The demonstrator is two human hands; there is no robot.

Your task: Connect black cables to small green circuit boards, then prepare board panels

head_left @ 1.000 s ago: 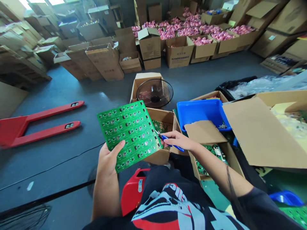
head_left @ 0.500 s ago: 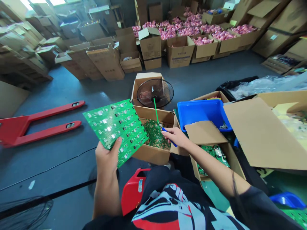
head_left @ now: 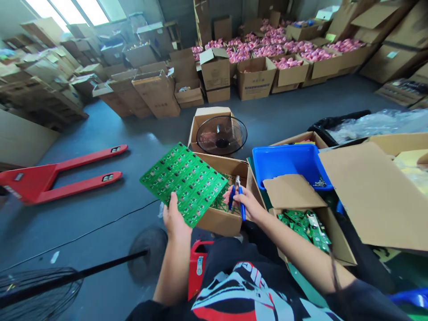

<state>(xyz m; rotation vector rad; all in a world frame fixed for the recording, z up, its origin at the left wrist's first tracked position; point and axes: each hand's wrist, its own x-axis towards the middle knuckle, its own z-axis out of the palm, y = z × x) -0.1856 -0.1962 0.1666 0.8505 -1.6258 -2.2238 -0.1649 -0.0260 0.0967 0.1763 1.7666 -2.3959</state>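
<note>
Warehouse floor (head_left: 284,113) | left hand (head_left: 173,219) grips green circuit board (head_left: 183,183) | right hand (head_left: 246,205) clenches blue-handled cutters (head_left: 241,203) above carton (head_left: 219,220)

Green PCB panel (head_left: 183,183) tilted, held at lower edge by my left hand (head_left: 174,218), rows of black components facing up; blue-handled side cutters (head_left: 241,206) upright in my right hand (head_left: 249,206), tips just beside panel's right corner (not touching, as far as I can see).
</note>
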